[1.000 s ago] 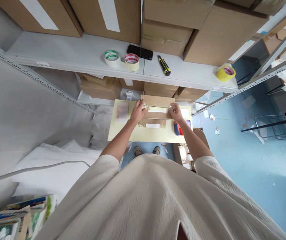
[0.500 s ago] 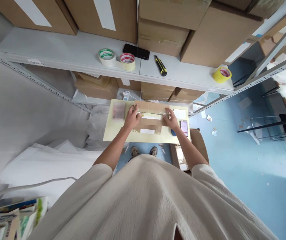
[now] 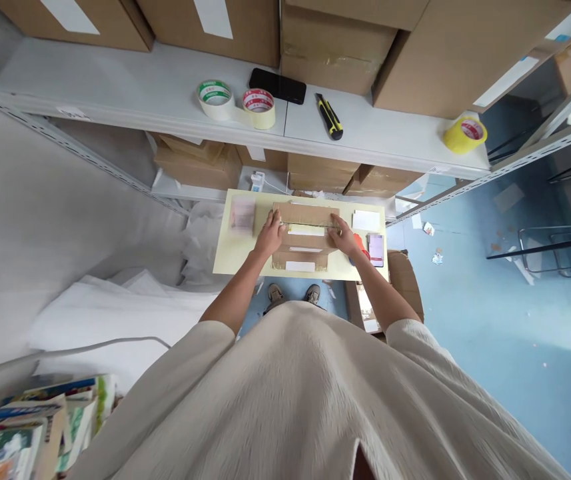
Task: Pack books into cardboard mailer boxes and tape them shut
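Note:
My left hand (image 3: pixel 270 235) is closed on the left end of a brown cardboard box (image 3: pixel 306 213), thumb near its front edge. At the opposite end, my right hand (image 3: pixel 342 235) grips the same box. A pale strip (image 3: pixel 306 231) runs along the box's edge, and clear tape shines at its ends. Just nearer to me, below it, shows another taped cardboard box (image 3: pixel 285 261) with a white label (image 3: pixel 300 266). Whether the held box rests on that one or hangs above it, I cannot tell. Both are over a pale yellow tabletop (image 3: pixel 235 257).
Beside my right forearm lie a red and blue object (image 3: pixel 365 247), partly hidden, a lit phone (image 3: pixel 376 250) and white paper (image 3: pixel 366 220). The shelf (image 3: pixel 155 87) beyond carries tape rolls (image 3: pixel 258 110), a dark phone (image 3: pixel 278 87), a utility knife (image 3: pixel 329 117) and yellow tape (image 3: pixel 465 135).
Both hands have turned the box slightly, so its front face shows more. The lower box and the red part beside my right arm are now more visible. The whole view has shifted a little.

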The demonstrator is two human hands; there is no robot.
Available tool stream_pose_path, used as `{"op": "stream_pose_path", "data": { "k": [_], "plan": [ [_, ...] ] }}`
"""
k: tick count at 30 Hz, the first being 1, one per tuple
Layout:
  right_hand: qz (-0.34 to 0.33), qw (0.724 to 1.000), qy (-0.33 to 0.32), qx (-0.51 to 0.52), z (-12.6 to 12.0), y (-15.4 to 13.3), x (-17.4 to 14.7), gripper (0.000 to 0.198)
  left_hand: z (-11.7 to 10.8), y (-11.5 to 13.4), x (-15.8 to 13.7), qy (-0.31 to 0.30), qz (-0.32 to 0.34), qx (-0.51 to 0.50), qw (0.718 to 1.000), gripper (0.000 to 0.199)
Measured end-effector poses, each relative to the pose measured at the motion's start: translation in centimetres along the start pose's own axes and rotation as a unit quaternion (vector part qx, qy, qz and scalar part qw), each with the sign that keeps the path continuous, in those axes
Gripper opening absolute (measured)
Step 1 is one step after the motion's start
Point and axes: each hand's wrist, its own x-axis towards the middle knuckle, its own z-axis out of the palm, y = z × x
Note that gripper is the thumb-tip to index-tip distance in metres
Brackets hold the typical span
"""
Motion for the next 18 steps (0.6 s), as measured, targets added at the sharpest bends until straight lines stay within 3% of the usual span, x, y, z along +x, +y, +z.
{"op": "stream_pose_path", "data": {
  "k": [3, 5, 8, 10, 15, 18],
  "plan": [
    [-0.003, 1.0, 0.004, 0.003, 0.8, 0.6, 0.7, 0.08, -0.2, 1.1, -0.2, 0.019, -0.015, 0.068, 0.997, 0.073],
    [-0.006, 1.0, 0.008, 0.005, 1.1, 1.0, 0.9, 0.08, 0.1, 2.4, -0.5, 0.021, 0.023, 0.103, 0.994, 0.074],
    [-0.006, 1.0, 0.014, 0.013, 1.4, 1.1, 0.9, 0.081, 1.1, 4.6, -1.1, -0.037, 0.098, 0.127, 0.986, 0.082],
    [-0.004, 1.0, 0.014, 0.022, 1.4, 1.0, 0.8, 0.08, 1.8, 5.6, -1.6, -0.069, 0.107, 0.147, 0.981, 0.086],
    [0.047, 0.996, 0.062, 0.038, 1.1, 2.4, -0.9, 0.075, 2.1, 5.8, -1.8, -0.091, 0.1, 0.187, 0.973, 0.089],
    [0.104, 0.988, 0.118, -0.012, 0.1, 4.6, -3.5, 0.066, 1.8, 5.2, -1.1, -0.094, 0.099, 0.173, 0.975, 0.092]
  ]
}}
